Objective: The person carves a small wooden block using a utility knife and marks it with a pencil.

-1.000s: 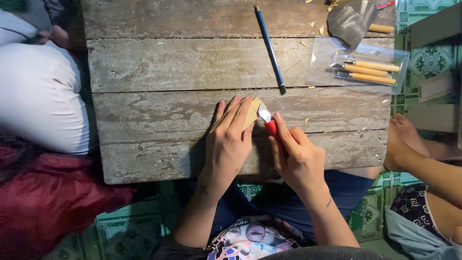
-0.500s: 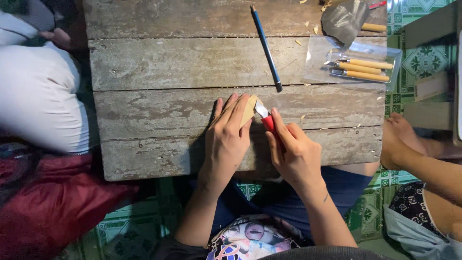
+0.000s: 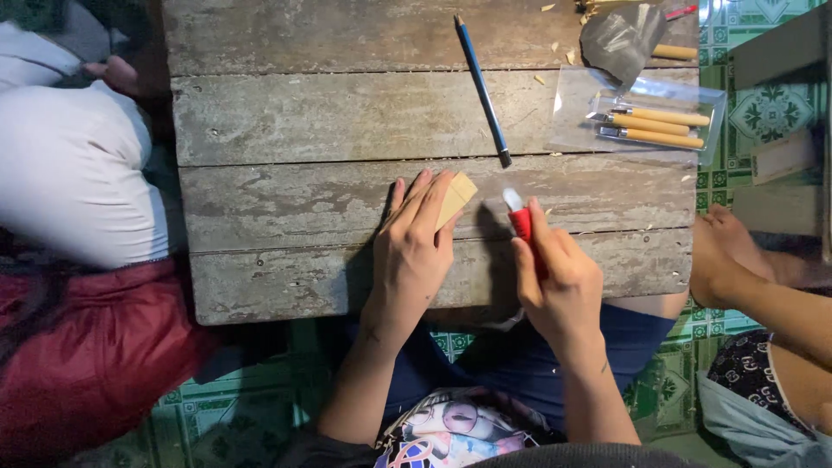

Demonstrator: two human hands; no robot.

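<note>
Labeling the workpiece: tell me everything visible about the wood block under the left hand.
The wood block is a small, pale tan piece with flat faces and straight edges, looking like bare, unpainted wood. It lies flat on the grey plank table. The left hand lies over most of it, fingers flat on top, so only one corner shows. The knife in the right hand is apart from it.

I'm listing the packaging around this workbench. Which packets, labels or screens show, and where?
Clear plastic pouch: flat rectangle at the table's far right, holding wooden-handled tools.
Grey crumpled sheet: above the pouch at the top edge; possibly wrapping, hard to tell.
Pale card: off the table's right side, small rectangle; maybe a label.
No screens or signs.
</note>
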